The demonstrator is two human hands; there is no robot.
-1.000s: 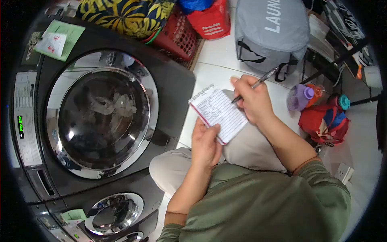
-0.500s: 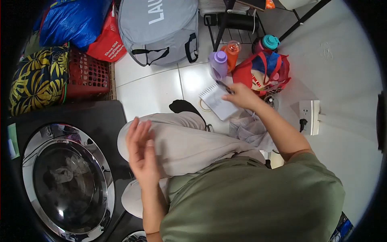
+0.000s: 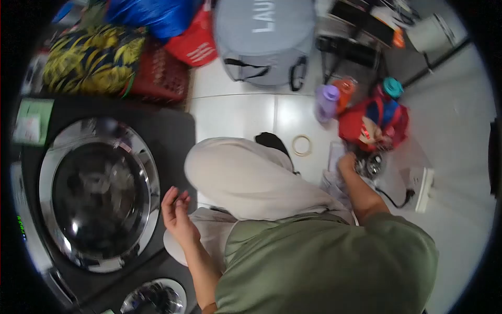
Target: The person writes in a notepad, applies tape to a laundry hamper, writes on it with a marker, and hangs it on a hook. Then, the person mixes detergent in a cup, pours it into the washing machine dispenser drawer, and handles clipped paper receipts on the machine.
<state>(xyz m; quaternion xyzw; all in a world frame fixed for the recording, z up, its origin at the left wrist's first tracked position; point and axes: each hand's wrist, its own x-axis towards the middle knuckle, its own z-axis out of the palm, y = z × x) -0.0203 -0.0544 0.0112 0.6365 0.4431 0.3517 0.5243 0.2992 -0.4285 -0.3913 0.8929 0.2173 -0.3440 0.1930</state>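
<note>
Left hand (image 3: 180, 215), fingers loosely parted, hangs beside a dark front-loading washer (image 3: 175, 141); right hand (image 3: 346, 163), its grip too blurred to tell, is low at the pale notepad (image 3: 335, 153), near a red bag (image 3: 351, 127). White floor tiles (image 3: 235, 116) bear a yellowish ring (image 3: 293, 145); a pale wall (image 3: 460, 136) rises at right.
</note>
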